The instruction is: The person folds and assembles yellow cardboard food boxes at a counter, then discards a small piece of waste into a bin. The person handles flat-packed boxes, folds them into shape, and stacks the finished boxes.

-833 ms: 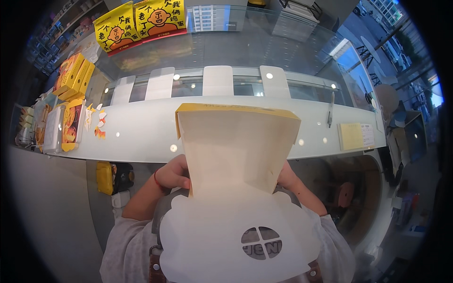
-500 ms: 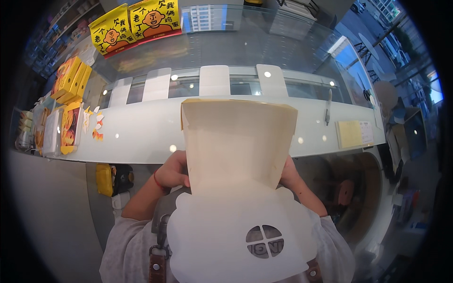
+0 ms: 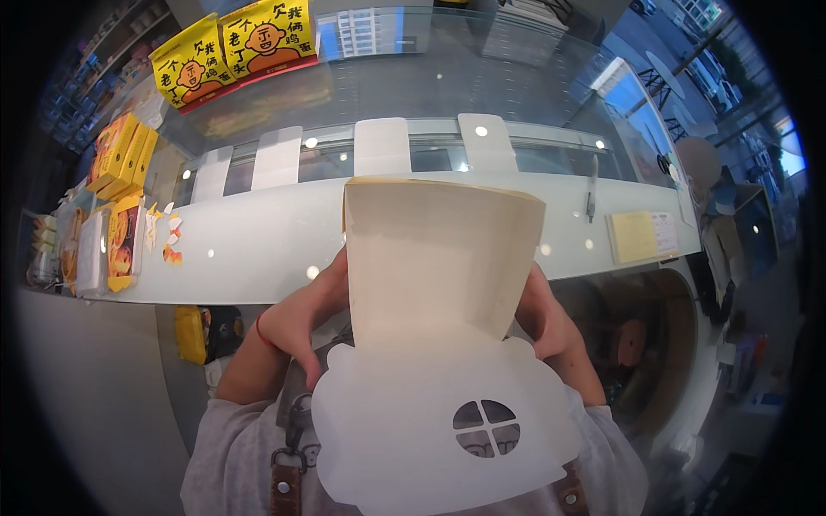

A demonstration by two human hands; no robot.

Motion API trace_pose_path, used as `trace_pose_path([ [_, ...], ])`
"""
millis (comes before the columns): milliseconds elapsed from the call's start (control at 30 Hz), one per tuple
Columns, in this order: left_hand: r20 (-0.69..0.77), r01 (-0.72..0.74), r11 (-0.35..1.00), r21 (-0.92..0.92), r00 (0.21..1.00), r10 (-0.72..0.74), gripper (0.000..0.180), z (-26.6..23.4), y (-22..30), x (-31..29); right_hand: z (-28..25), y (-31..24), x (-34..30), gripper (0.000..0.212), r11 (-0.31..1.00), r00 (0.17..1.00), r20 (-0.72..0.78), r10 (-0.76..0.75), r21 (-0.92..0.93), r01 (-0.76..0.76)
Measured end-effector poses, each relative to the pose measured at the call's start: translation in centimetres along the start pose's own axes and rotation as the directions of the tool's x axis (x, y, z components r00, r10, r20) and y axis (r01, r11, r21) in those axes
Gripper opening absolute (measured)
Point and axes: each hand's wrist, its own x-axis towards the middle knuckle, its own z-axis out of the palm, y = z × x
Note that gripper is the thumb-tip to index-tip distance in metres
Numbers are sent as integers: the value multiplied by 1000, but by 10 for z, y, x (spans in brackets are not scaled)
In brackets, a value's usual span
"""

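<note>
Between my hands a paper box (image 3: pixel 439 267) stands with its pale inside toward me, pale yellow showing along its top edge. Its white flap (image 3: pixel 387 430) spreads open toward my chest and has a round window cut into quarters. My left hand (image 3: pixel 301 322) is against the box's left side, fingertips hidden behind it and thumb apart, pointing down beside the flap. On the right side, my right hand (image 3: pixel 546 322) wraps the wall, its fingers partly hidden behind the card.
A white counter (image 3: pixel 241 249) lies ahead, with a pen (image 3: pixel 592 189) and a yellow notepad (image 3: pixel 632 236) at right. Yellow boxes (image 3: pixel 125 159) and orange scraps (image 3: pixel 172 241) are at left. White cards (image 3: pixel 383 146) lie over the counter's back edge; yellow bags (image 3: pixel 268 39) stand beyond.
My left thumb has moved away from the box's lower corner and spread downward. More of my right hand shows beside the box. The box has shifted slightly right in the view.
</note>
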Motion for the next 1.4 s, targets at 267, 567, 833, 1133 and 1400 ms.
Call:
trace_pose_path([
  [267,-235,-83,967,242,962,141,146,14,-1,10,8,-24,-7,119,945,991,-137,4,-322,-49],
  [567,-429,-340,851,400,751,501,79,18,-20,18,9,1,4,68,956,881,-407,-240,-256,142],
  [833,-533,-448,772,451,559,635,68,29,-21,54,21,14,43,55,905,710,-565,-421,-313,288],
  [1133,-515,-298,747,594,573,637,47,21,-27,54,23,23,45,35,876,726,-572,-382,-474,88],
  [1400,-421,-285,643,711,559,714,43,21,-28,53,28,20,36,32,824,735,-483,-476,-536,182],
])
